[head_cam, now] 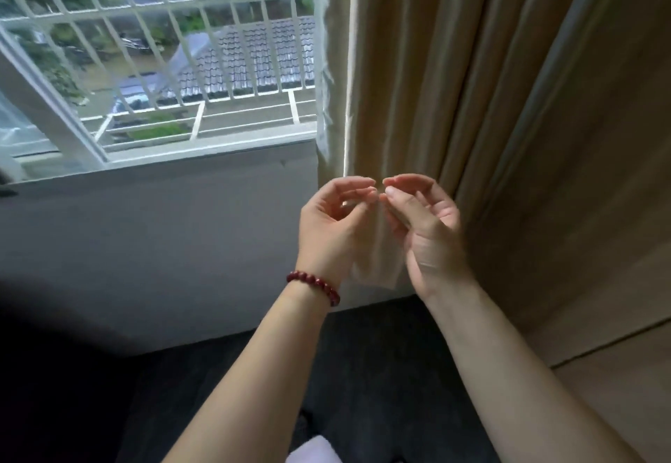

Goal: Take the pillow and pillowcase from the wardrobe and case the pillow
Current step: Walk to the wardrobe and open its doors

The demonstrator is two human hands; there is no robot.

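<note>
A barred window [156, 55] fills the upper left, a beige curtain [417, 81] hangs at upper centre. At mid-frame the left hand [334, 226] and right hand [425, 230], fingers loosely curled, fingertips nearly meeting, grip nothing; pillow and pillowcase unseen

A home bedroom is indicated by beige curtains [435, 81], a barred window [163, 44] over tiled roofs [254, 59], dark carpet [381, 371] and wood-panelled furniture [599, 244].
</note>
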